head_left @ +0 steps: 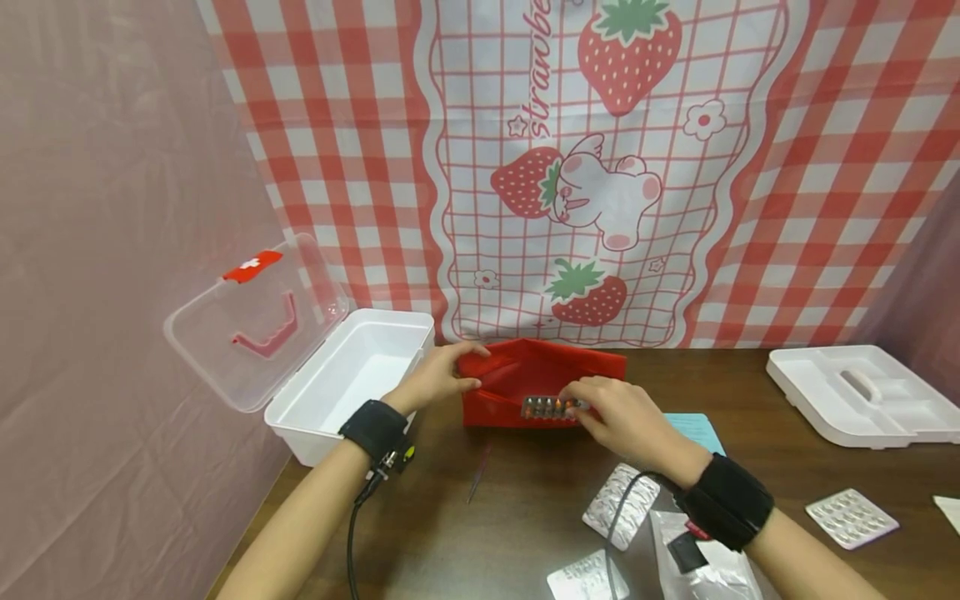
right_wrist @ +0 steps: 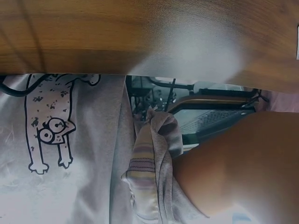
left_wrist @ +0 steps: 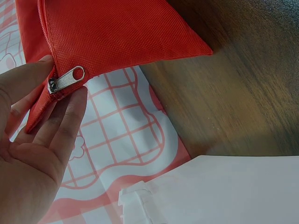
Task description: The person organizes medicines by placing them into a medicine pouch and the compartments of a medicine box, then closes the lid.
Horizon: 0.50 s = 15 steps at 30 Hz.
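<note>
Pinching a blister strip [head_left: 550, 407] at the red pouch [head_left: 525, 375], right hand [head_left: 618, 417]; left hand [head_left: 437, 379] grips its edge

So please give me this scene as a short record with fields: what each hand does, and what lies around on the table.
left hand: holds the red pouch open at its zipper end
right hand: holds a blister strip at the pouch mouth
left of pouch: open white box, clear lid up
far right: white tray
near edge: more blister packs
</note>
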Available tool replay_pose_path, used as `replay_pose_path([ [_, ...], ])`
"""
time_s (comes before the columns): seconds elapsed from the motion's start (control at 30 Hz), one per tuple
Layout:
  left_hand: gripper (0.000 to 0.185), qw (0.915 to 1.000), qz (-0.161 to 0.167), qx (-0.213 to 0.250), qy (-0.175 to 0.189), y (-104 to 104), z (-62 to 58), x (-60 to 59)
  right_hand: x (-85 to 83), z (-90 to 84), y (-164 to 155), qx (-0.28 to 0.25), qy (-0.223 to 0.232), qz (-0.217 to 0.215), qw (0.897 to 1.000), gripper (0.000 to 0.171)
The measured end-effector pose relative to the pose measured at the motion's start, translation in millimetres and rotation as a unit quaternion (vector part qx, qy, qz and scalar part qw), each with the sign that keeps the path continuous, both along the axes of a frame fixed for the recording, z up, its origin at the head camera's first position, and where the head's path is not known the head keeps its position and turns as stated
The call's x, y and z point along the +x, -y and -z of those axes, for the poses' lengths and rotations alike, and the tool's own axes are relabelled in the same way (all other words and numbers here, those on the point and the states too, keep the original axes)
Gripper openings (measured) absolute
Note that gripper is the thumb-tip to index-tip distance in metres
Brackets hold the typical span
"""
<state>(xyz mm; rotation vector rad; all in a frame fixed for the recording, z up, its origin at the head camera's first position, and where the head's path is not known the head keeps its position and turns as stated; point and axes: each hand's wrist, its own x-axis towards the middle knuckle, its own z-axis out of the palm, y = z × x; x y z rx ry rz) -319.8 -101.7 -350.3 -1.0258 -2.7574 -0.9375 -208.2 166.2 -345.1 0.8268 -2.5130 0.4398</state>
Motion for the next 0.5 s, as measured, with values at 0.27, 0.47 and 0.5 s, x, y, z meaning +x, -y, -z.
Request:
replay_pose_path([
  [0.27, 0.041, 1.0000, -0.005, -0.005, 0.006, -0.4, 0.6, -0.6, -17.9, 0.8, -2.2, -0.031, -0.017, 0.026, 0.999, 0.020],
  [0.47, 0.041, 1.0000, -0.003, -0.003, 0.006, -0.1, 0.7, -0.7, -32.1, 8.7, 1.5, -0.017, -0.008, 0.063, 0.998, 0.018],
  [0.5, 0.041, 1.0000, -0.003, -0.002, 0.005, -0.1, 0.6, -0.7, -34.4, 10.4, 2.3, -0.012, -0.004, 0.067, 0.998, 0.017],
])
